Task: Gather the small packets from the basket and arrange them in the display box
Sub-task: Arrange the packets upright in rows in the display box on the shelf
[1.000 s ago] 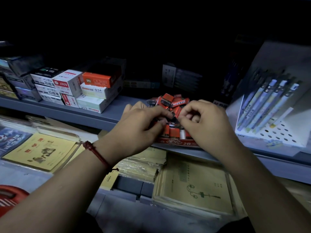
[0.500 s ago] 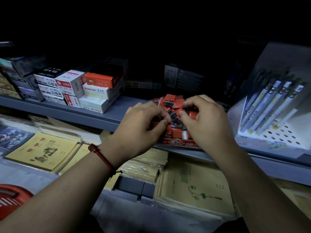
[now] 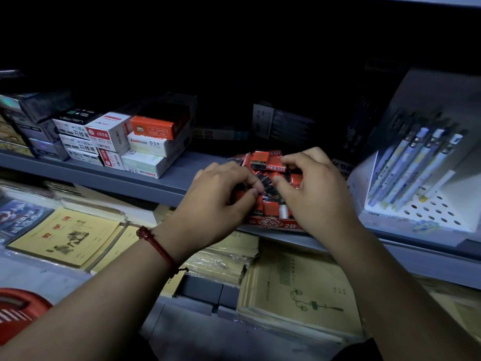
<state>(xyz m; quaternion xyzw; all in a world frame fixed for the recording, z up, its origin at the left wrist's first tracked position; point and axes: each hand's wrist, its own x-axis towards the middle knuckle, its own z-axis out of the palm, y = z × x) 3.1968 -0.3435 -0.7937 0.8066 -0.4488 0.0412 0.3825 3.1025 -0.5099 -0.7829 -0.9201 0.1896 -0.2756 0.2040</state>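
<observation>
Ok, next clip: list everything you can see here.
small packets: many, red and black, heaped in display box
display box: one, red, shelf's front edge
shelf: one, grey, across the middle
stationery boxes: stacked, white and orange, shelf left
pencils: several, pale blue, in the stand
stand: one, white, shelf right
notebooks: several, yellow, below the shelf
basket: one, red, bottom left
bracelet: one, red, left wrist
left hand: one, pinching small packets
right hand: one, pinching small packets

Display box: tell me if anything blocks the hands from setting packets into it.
Nothing visible does. The left hand and right hand are right over the display box, fingers curled among the red packets piled in it. The stacked boxes stand to its left and the pen rack to its right, neither in the path.
</observation>
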